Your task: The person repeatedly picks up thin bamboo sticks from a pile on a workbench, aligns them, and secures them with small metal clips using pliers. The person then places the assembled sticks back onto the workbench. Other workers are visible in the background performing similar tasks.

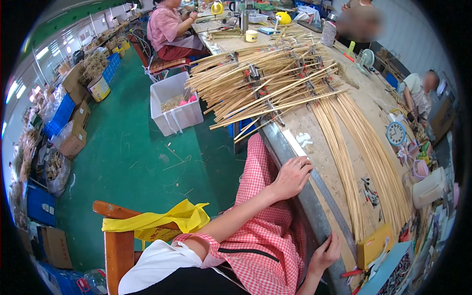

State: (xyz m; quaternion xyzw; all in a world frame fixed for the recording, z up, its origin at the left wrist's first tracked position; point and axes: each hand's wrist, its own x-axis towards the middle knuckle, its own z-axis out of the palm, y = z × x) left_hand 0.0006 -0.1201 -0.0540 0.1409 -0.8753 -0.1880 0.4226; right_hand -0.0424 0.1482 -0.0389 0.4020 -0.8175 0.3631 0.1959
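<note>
My left hand [293, 177] rests at the near edge of the worktable, its fingers curled and closed beside a long metal ruler [330, 197]. Nearer to me, my right hand [326, 252] is pinched at the same edge, close to the ruler's lower end. Anything thin in either set of fingers is too small to make out. Past the ruler lie two long rows of thin bamboo strips [339, 157]. Farther up the table is a big heap of bamboo strips [255, 83], gripped in places by dark clamps [253, 73].
A yellow box [373, 245], red-handled pliers [351, 273] and a blue tray [393, 270] of small parts stand near my right hand. A blue clock [396, 133] is farther right. A white bin [164, 108] stands on the green floor. Other people sit around the table.
</note>
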